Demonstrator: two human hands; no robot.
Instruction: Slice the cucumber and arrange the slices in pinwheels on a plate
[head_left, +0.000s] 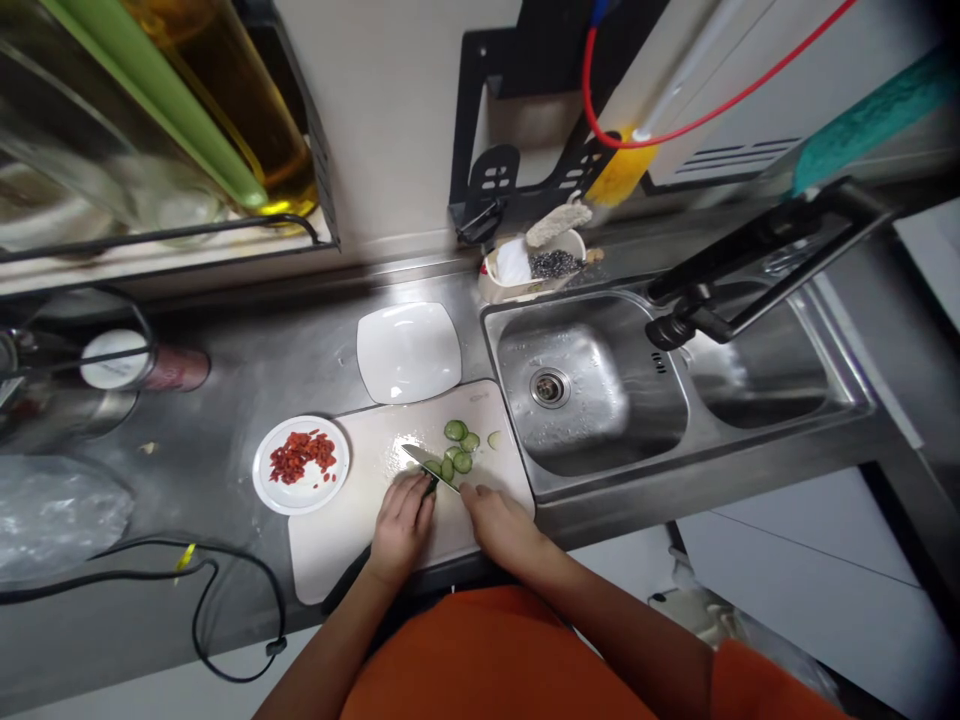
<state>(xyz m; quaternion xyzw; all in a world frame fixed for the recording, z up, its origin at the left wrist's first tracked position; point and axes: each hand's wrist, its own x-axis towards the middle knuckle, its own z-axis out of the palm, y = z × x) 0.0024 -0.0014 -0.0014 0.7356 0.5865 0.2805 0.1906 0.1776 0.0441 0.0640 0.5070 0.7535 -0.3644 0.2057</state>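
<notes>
Far left, clear plastic bag [60, 515] on the steel counter [225, 345], with a reddish canister [176, 368] with a white lid beyond it. Up top, shelf with a bottle of yellow liquid [232, 100], partly out of frame. Black cable [276, 646] loops near the counter's front edge. Next, round white plate [311, 492] with chopped red pieces [298, 457], overlapping the left side of the pale cutting board [352, 545]. White squarish dish [409, 352] sits right at the board's far edge. Left hand [405, 515] is over the middle of the board, fingers curled close together on a dark green piece [430, 485], mostly hidden by the fingers. Knife [418, 455] lies diagonally just beside those fingertips, tip pointing far-left. Green slices [461, 462] cluster along the blade, some overlapping; one pale slice [493, 440] lies apart, nearer the board's right edge. Right hand [499, 520] is closed around the knife handle, which is covered by the grip. Beyond the board, a caddy [491, 290] at the wall holds a white item, a dark scourer [553, 264] and a beige scrubber [559, 225]. Right: double steel sink [622, 420], wet inside, black faucet [697, 300] above it.
</notes>
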